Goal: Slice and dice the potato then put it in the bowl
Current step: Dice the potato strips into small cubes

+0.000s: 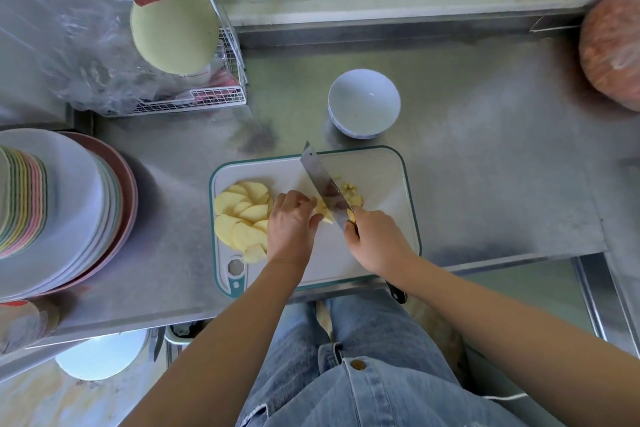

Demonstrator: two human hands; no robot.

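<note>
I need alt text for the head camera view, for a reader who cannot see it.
Seen from above, a right hand cuts potato with a knife while the left hand steadies it on a white cutting board. Potato slices lie left; an empty white bowl stands behind.

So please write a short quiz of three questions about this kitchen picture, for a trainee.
1. True or false: the white ceramic bowl already holds potato.
2. Which hand grips the steel cleaver knife?
3. The pale yellow potato slices lie on which side of the white teal-edged cutting board: A left, B right?

Key: 1 false, it looks empty. 2 the right hand; the left hand steadies the potato being cut. 3 A.
</note>
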